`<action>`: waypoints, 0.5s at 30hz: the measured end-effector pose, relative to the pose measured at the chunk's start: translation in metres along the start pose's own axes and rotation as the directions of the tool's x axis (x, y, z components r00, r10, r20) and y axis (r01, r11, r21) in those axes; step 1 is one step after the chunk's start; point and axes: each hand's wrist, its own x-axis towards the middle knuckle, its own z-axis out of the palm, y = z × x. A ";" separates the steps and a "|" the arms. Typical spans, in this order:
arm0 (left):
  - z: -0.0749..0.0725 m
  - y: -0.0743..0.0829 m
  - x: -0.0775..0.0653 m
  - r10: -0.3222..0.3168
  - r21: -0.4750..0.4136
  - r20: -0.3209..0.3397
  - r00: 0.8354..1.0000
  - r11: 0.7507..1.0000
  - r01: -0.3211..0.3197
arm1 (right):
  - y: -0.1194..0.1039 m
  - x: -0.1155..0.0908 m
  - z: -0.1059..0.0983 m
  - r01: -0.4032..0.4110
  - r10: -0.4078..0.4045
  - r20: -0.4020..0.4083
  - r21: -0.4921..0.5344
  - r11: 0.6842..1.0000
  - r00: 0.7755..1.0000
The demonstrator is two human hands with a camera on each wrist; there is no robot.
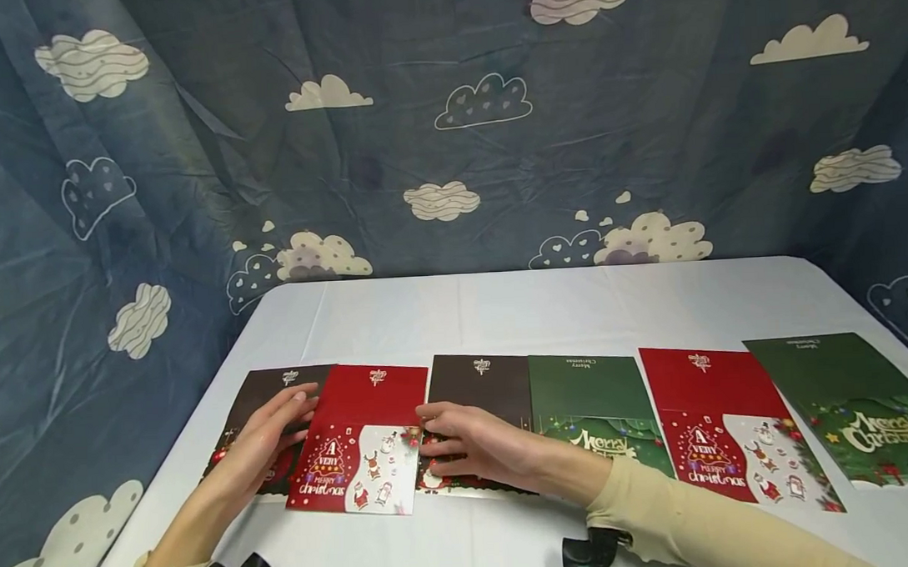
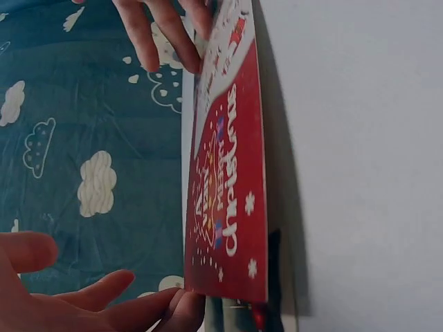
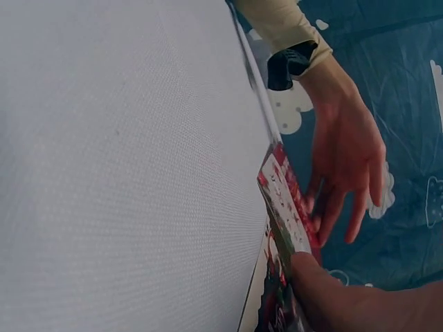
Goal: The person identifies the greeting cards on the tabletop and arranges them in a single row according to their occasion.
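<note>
A red Christmas card [image 1: 383, 399], unfolded with its printed white-and-red half toward me, lies between my two hands. My left hand [image 1: 267, 436] is at its left edge, fingers extended. In the left wrist view the left fingertips [image 2: 185, 304] meet the card's lower corner, and a shadow shows beneath the card. From the other side my right hand [image 1: 482, 445] reaches its right edge with fingers loosely stretched; the right thumb [image 3: 311, 277] overlaps the card's edge in the right wrist view. A dark brown card [image 1: 240, 399] is partly hidden under the left hand.
Rightward along the row lie another brown card [image 1: 480, 387], partly covered by my right hand, a green card [image 1: 589, 387], a second red card [image 1: 705, 383] and a second green card [image 1: 817, 371]. All are on a white-covered table [image 1: 530, 310] before a cloud-patterned curtain [image 1: 389, 152].
</note>
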 end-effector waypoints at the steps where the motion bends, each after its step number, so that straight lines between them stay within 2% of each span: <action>1: 0.000 0.000 -0.001 0.010 -0.005 0.000 1.000 1.000 -0.010 | 0.000 0.001 0.000 0.005 -0.005 0.000 0.007 1.000 1.000; 9: -0.004 0.003 0.000 0.073 -0.058 -0.024 0.997 0.996 -0.074 | -0.003 0.009 0.000 0.065 -0.065 0.001 0.024 0.998 0.998; 15: -0.011 0.005 0.008 0.079 -0.115 -0.054 0.995 0.990 -0.085 | -0.010 0.019 -0.004 0.108 -0.108 -0.001 -0.007 0.994 0.994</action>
